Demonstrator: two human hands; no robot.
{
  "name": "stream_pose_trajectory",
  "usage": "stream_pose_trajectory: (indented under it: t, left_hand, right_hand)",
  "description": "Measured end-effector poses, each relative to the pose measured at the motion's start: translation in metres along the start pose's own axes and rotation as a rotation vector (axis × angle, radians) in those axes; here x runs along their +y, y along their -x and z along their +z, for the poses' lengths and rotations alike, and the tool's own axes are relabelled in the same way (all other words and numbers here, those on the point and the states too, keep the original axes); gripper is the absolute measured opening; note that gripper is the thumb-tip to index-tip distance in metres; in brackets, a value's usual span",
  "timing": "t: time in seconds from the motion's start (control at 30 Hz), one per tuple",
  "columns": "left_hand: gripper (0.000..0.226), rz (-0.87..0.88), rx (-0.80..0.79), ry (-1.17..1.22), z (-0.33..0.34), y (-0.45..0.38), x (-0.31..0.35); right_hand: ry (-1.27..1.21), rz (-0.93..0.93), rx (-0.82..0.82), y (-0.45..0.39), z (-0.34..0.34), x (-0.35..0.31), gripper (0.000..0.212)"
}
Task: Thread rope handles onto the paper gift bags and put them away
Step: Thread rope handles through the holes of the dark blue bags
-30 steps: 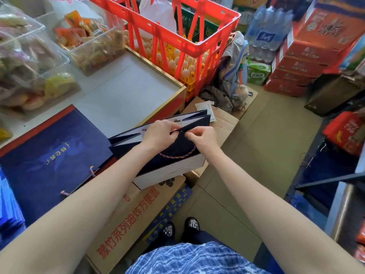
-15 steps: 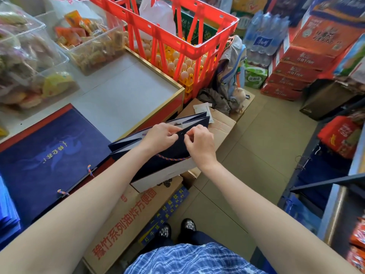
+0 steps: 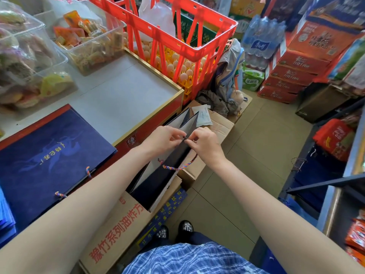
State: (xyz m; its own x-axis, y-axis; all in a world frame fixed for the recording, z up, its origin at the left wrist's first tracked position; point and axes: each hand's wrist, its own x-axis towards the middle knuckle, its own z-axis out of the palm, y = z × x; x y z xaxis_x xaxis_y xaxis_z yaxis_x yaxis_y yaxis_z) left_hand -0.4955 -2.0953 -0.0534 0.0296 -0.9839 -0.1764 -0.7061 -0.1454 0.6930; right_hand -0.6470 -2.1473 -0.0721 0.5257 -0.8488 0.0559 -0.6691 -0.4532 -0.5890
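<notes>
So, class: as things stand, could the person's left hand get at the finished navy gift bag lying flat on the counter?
Probably yes, once freed. The left hand now pinches the held bag's top edge, but the flat bag lies uncovered just beside that forearm, with nothing between them.

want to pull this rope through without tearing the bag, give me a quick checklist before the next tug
1. Left hand grips the top edge of the navy gift bag: ok.
2. Right hand pinches at the same edge, fingers curled: ok.
3. Rope end fed through the hole: cannot tell, fingers hide it.
4. Rope handle hangs in a free loop outside the bag, no snag: ok.
5. Bag supported: ok, its lower end sits in the cardboard box.
6. Space on the finished bag on the counter: ok.
</notes>
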Motion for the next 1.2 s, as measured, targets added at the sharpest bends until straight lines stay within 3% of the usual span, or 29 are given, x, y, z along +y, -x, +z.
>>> stream_pose_trajectory:
  t: [0.27,0.47,0.77,0.9,1.03,1.2]
  left_hand:
    - [0.018,0.168,0.054,-0.15,0.005,0.0,0.009]
    - [0.015,0.163,-0.021,-0.111,0.005,0.004,0.009]
    - [0.007,0.075,-0.133,0.006,0.002,0.007,0.005]
    - [0.011,0.006,-0.265,0.165,0.001,0.008,0.001]
    - [0.011,-0.11,-0.25,0.441,-0.016,0.006,-0.014]
    - [0.016,-0.043,-0.231,0.343,-0.021,-0.004,-0.001]
  right_hand:
    - [0.06,-0.076,-0.017,0.009,-0.009,0.007,0.015]
    - [0.071,-0.326,0.029,0.014,-0.02,0.008,0.023]
    - [0.036,-0.267,-0.247,0.008,-0.024,0.004,0.012]
    - [0.031,-0.295,-0.267,0.011,-0.022,0.004,0.008]
    - [0.033,-0.247,-0.227,0.015,-0.03,0.02,0.008]
    - [-0.099,-0.112,-0.237,0.014,-0.029,0.005,0.012]
